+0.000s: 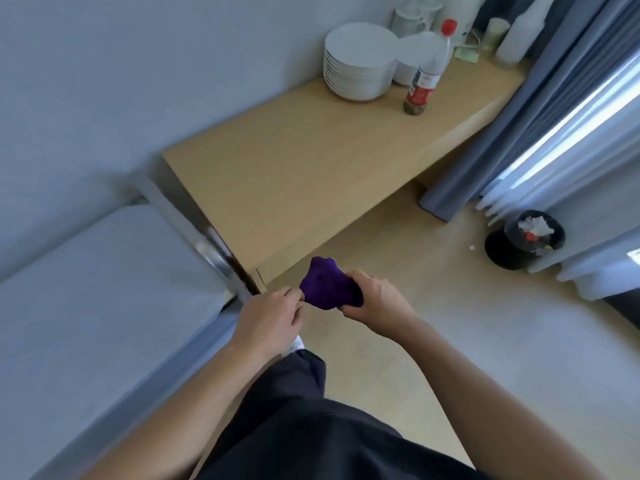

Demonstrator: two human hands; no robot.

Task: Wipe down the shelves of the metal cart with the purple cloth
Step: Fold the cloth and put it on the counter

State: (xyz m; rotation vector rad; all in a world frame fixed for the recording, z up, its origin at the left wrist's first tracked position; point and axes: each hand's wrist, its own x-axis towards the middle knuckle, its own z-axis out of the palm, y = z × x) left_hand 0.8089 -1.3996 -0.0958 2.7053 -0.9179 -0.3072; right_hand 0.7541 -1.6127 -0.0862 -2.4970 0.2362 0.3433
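Note:
A bunched purple cloth [327, 286] is held in front of me above the floor, between both hands. My right hand [375, 299] grips its right side, fingers wrapped under it. My left hand [272, 315] pinches the cloth's left edge with fingertips. A blurred shiny metal frame [211, 249], possibly part of the metal cart, runs between the grey surface on the left and the wooden counter. The cart's shelves are not visible.
A wooden counter [311, 168] carries a stack of white plates [358, 62], a red-capped bottle [429, 72], cups and containers at its far end. A black bin [526, 239] stands on the floor by the grey curtain [512, 116]. A grey flat surface [86, 289] lies on the left.

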